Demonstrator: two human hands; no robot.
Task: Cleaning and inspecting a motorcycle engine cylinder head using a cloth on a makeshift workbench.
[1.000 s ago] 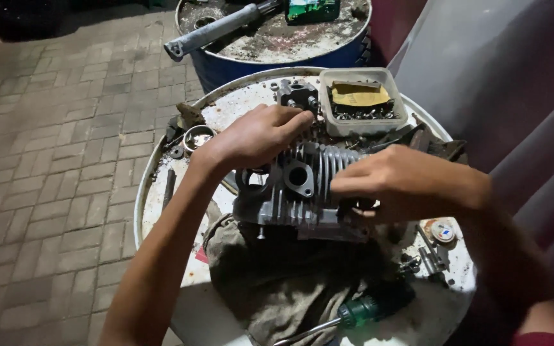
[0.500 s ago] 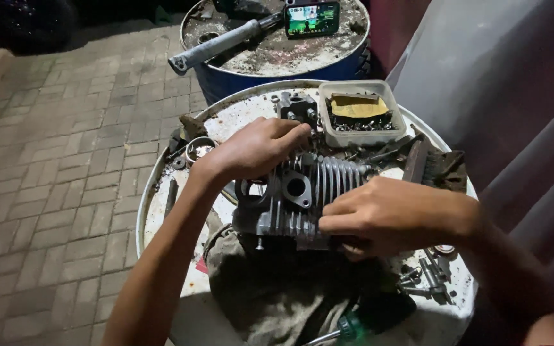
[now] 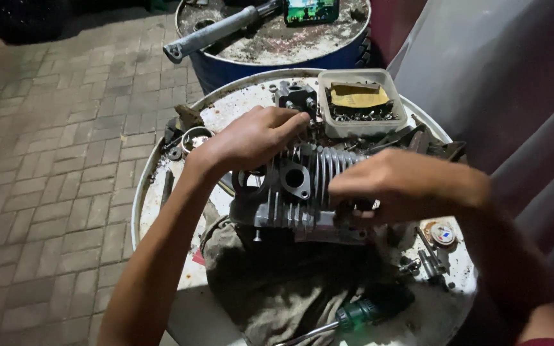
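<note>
Finned engine cylinder (image 3: 302, 192) lies on a rag (image 3: 277, 282); left hand (image 3: 251, 138) fingers grip its twelve-o'clock edge, right hand (image 3: 405, 186) fingers clasp its three-o'clock end, steadying it for turning

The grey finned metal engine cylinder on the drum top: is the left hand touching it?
Touching. In the head view the left hand lies on the top of the grey finned metal engine cylinder, with no gap visible between them.

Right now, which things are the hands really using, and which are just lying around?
In use:
- left hand
- right hand
- finned metal engine cylinder, held by both
- dirty rag under it

Lying about:
- green-handled screwdriver
- plastic tub of small parts
- grey tube on the blue drum
</note>
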